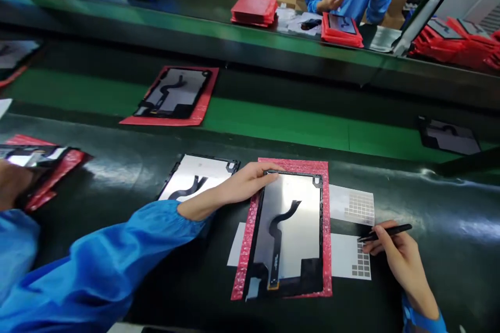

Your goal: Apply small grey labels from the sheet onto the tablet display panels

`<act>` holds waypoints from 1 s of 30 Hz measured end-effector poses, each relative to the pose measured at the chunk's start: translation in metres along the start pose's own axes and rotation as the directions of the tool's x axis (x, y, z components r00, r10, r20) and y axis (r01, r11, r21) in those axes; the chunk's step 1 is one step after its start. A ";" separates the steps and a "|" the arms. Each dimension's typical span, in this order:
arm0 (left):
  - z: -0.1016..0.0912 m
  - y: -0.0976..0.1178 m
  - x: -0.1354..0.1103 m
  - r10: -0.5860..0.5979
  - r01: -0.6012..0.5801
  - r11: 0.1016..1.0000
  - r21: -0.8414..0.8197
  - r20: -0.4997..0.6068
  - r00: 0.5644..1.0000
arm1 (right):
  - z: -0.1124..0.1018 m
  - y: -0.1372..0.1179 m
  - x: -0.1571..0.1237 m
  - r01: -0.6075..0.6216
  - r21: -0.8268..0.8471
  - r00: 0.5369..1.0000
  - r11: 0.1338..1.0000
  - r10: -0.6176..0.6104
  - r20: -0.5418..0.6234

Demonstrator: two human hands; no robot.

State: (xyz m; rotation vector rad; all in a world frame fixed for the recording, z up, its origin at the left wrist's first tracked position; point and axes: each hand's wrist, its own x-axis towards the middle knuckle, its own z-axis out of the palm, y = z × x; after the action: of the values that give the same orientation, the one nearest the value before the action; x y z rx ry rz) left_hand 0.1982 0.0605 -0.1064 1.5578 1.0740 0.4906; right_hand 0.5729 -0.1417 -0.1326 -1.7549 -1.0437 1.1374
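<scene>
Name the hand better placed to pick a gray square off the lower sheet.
Right, most likely: the right hand holds tweezers, their tips by the gray squares on the lower sheet. The left hand is at the panel's top edge, farther away.

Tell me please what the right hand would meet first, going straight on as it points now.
Probably the lower white sheet with grey squares; the black pointed tool in the right hand points onto it, though whether it touches is unclear.
</scene>
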 end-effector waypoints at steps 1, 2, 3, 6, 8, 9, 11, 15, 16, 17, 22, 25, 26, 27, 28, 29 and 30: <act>0.003 -0.004 0.001 -0.022 0.020 0.999 0.048 0.033 0.999 | -0.001 0.000 -0.001 0.006 0.002 1.000 1.000 -0.006 -0.009; 0.004 -0.008 0.003 -0.042 0.036 0.994 0.105 0.052 0.998 | -0.001 0.000 -0.003 0.013 0.005 1.000 1.000 -0.013 -0.018; 0.004 -0.009 0.004 -0.049 0.040 0.983 0.178 0.049 0.998 | -0.002 -0.001 -0.006 0.019 0.006 0.999 1.000 -0.019 -0.027; 0.001 -0.008 0.000 0.041 0.003 0.872 0.489 -0.079 0.996 | -0.003 -0.002 -0.020 0.011 -0.002 0.999 1.000 -0.011 -0.037; 0.006 -0.001 -0.010 0.179 -0.037 0.744 0.667 -0.147 0.973 | 0.000 -0.002 -0.034 -0.016 -0.013 0.999 1.000 0.015 -0.034; 0.012 0.004 -0.017 0.252 -0.084 0.702 0.707 -0.137 0.958 | 0.002 -0.002 -0.041 -0.030 -0.023 0.999 0.999 0.029 -0.035; 0.033 0.016 -0.034 0.403 -0.282 0.649 0.706 -0.006 0.915 | 0.007 -0.002 -0.053 -0.045 -0.062 0.998 0.997 0.042 -0.043; 0.093 0.042 -0.071 0.632 -0.725 0.385 0.572 0.410 0.658 | 0.015 0.000 -0.062 -0.020 -0.132 0.998 0.991 0.012 -0.065; 0.108 0.045 -0.078 0.629 -0.773 0.306 0.555 0.492 0.602 | 0.015 0.001 -0.062 -0.018 -0.140 0.997 0.990 0.007 -0.076; 0.120 0.045 -0.083 0.604 -0.798 0.246 0.550 0.557 0.570 | 0.015 0.002 -0.062 -0.018 -0.145 0.996 0.989 0.005 -0.088; 0.152 0.025 -0.089 0.465 -0.779 0.174 0.603 0.647 0.605 | 0.010 0.008 -0.065 -0.047 -0.169 0.994 0.985 0.030 -0.103; 0.153 0.015 -0.088 0.473 -0.774 0.179 0.607 0.637 0.609 | 0.009 0.007 -0.066 -0.070 -0.154 0.994 0.986 0.056 -0.095; 0.153 0.014 -0.088 0.480 -0.774 0.186 0.605 0.631 0.609 | 0.009 0.007 -0.066 -0.080 -0.144 0.994 0.986 0.068 -0.089; 0.152 0.014 -0.088 0.487 -0.775 0.193 0.602 0.627 0.608 | 0.010 0.006 -0.065 -0.089 -0.132 0.994 0.987 0.079 -0.079; 0.152 0.014 -0.088 0.492 -0.775 0.201 0.599 0.623 0.609 | 0.010 0.005 -0.063 -0.097 -0.122 0.994 0.988 0.089 -0.069; 0.152 0.015 -0.088 0.494 -0.775 0.209 0.597 0.620 0.610 | 0.010 0.004 -0.062 -0.105 -0.109 0.993 0.988 0.099 -0.061; 0.151 0.016 -0.088 0.492 -0.775 0.215 0.594 0.619 0.611 | 0.010 0.003 -0.060 -0.112 -0.088 0.993 0.990 0.108 -0.050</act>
State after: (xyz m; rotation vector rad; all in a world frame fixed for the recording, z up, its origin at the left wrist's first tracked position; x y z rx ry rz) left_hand 0.2791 -0.0954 -0.1148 2.9214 0.2608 0.2291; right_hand 0.5485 -0.1965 -0.1205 -1.9215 -0.9960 1.1272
